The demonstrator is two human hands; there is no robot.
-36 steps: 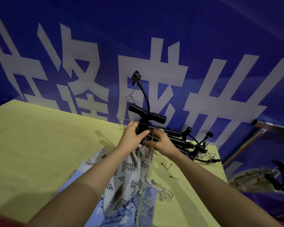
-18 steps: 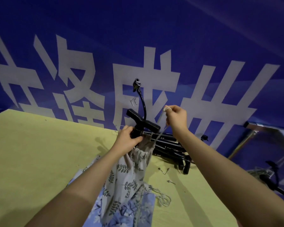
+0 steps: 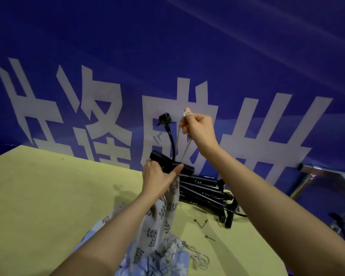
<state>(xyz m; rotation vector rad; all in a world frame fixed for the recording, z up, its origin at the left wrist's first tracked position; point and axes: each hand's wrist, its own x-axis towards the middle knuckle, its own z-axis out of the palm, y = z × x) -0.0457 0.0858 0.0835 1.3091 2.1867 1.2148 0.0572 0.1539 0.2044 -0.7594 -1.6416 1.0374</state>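
Spotter: Banner [image 3: 247,56], blue with big white characters, fills the far side behind your yellow table [image 3: 48,196].

Checker: Yes, and on the far right part of this table lies a pile of black pumps [image 3: 203,191].

Spotter: Your leaf-print bag [image 3: 159,222] rises from the near middle of the table, and its lower end is on a blue flowered cloth [image 3: 153,263]. A black T-handle [image 3: 185,168] and a bent hose [image 3: 170,140] come out at the top of the bag.

Checker: Your left hand [image 3: 157,179] is curled around the mouth of the bag, just under that handle, with the thumb pressed along it.

Spotter: Your right hand [image 3: 200,129] is raised above it. The fingers pinch the drawstring [image 3: 184,150], which is wound on the forefinger and runs tight down to the bag.

Checker: Smallest are a few metal needles [image 3: 201,223]. They lie on the table right of the bag, apart from it.
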